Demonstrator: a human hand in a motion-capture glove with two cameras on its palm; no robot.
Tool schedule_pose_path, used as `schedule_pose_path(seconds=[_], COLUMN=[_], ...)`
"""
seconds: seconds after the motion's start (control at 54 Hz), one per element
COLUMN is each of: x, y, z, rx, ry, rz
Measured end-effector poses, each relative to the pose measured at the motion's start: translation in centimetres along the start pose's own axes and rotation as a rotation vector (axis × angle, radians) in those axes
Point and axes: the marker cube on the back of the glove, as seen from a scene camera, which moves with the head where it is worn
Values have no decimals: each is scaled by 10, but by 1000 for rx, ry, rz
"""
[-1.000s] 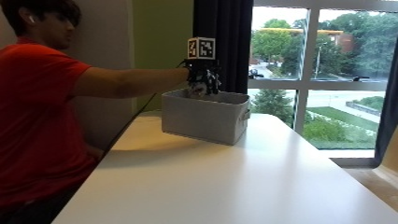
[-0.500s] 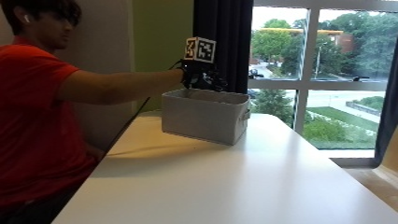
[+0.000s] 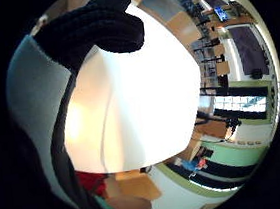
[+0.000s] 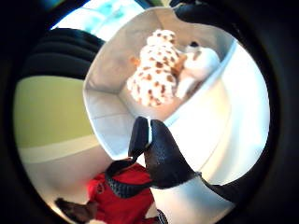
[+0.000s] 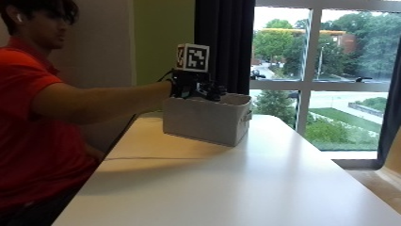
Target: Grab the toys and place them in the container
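Now my gloved right hand (image 5: 196, 89) hovers above the container (image 5: 206, 118), fingers relaxed, holding nothing. Inside, the spotted plush toy (image 4: 156, 70) looks soft and light; I'd grasp its body

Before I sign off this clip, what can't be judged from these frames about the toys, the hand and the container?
- Outside view: the grey fabric container's wall hides its contents.
- Thumb side palm view: the spotted plush toy covers part of the white plush toy; anything beneath them is hidden.
- Outside view: the black-gloved right hand is too small to read its fingers.
- Little finger side view: a glove finger blocks the container.
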Motion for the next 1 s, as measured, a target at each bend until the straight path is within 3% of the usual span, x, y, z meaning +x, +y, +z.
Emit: schedule_pose_path(seconds=[0.519, 1.0], x=[99, 130], y=[85, 134], z=[57, 79], rx=[-78, -99], ry=[-113, -97], rz=[158, 251])
